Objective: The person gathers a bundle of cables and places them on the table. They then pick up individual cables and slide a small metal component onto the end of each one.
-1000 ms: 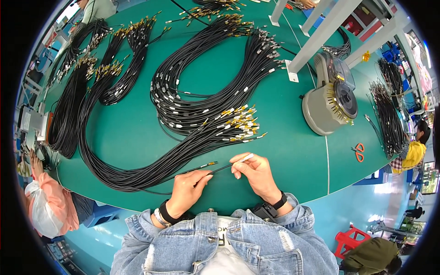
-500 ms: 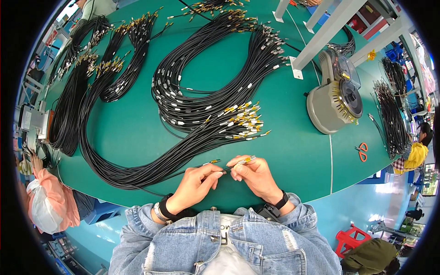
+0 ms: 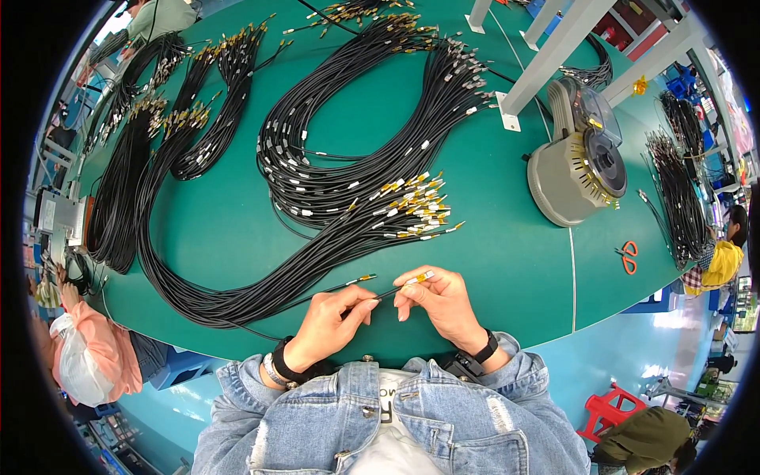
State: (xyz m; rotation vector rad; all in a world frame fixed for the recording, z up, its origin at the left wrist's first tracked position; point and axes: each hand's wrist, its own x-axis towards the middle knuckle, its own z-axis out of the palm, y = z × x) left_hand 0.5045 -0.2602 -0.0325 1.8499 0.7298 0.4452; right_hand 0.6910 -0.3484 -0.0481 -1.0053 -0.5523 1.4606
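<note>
Close to the table's near edge, my left hand (image 3: 336,318) pinches a thin black cable (image 3: 386,293) between thumb and fingers. My right hand (image 3: 435,305) grips the same cable nearer its end, where a yellow-and-white tip (image 3: 421,278) sticks out past the fingertips. Another cable end (image 3: 361,279) with a yellow band lies just beyond my left hand. Beyond both hands, a thick bundle of black cables (image 3: 237,297) curves across from the left, its yellow and white tagged ends (image 3: 416,207) fanned out toward the right.
A large looped cable bundle (image 3: 277,150) and further bundles (image 3: 115,214) cover the green table (image 3: 491,253). To the right stand a grey round dispenser machine (image 3: 574,174), grey metal posts (image 3: 554,63) and orange-handled scissors (image 3: 628,257). Other people sit at the left and right edges.
Both hands keep hold of the cable, with only a slight shift of the fingers. My left hand has moved a little left along it, and the view has shifted slightly.
</note>
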